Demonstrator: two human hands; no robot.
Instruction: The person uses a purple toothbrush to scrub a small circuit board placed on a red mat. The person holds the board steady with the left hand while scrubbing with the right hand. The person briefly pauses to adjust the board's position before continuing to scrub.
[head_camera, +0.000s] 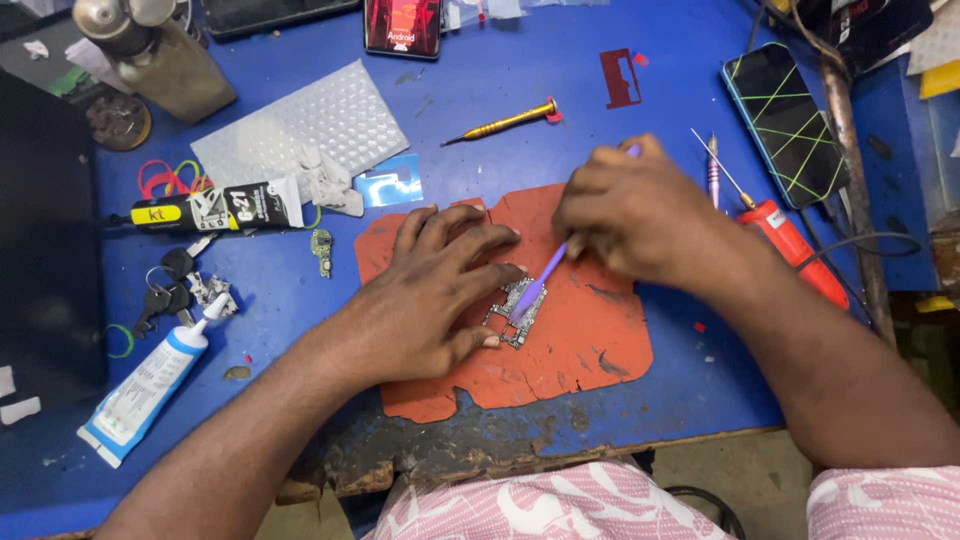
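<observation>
Silvery circuit board (515, 312), chip-studded

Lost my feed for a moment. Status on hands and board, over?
Left hand flat, pinning circuit board on orange mat. Right hand grips purple pry tool, tip on board. Nothing in the way.

Worn blue workbench (620, 100) with chipped front edge, grey floor (740, 480) below, even light
</observation>
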